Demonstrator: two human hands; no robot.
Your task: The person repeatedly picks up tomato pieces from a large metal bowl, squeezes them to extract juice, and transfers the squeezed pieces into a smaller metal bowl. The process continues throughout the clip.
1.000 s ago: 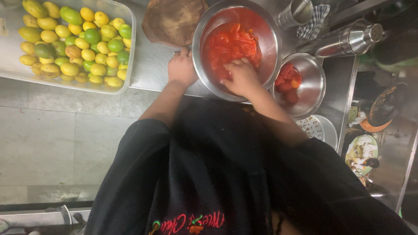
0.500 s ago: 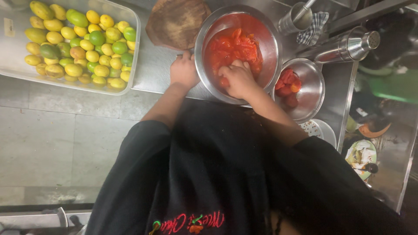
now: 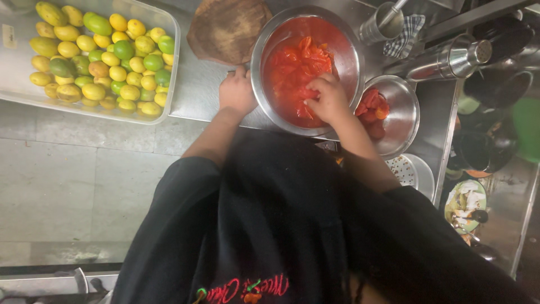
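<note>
Limes and lemons [image 3: 95, 56] fill a clear tub [image 3: 169, 67] at the worktop's left end, which overhangs the near edge. Right of it lies a round wooden board [image 3: 228, 28]. The left hand [image 3: 237, 93] is curled closed against the outer wall of the large steel bowl [image 3: 349, 56], steadying it near the front edge. The right hand [image 3: 326, 100] is down inside, fingers bunched on the tomato pieces [image 3: 295, 65]; what exactly they pinch I cannot tell. The pieces are bright red, wet and soft, lying in juice that coats the bowl's inner wall. Slick steel and juice could let the bowl slide or tip off the near edge if the left hand slackens, and pulp may squirt out under a hard squeeze. Further right, a smaller steel bowl [image 3: 405, 121] holds darker red scraps [image 3: 371, 107].
</note>
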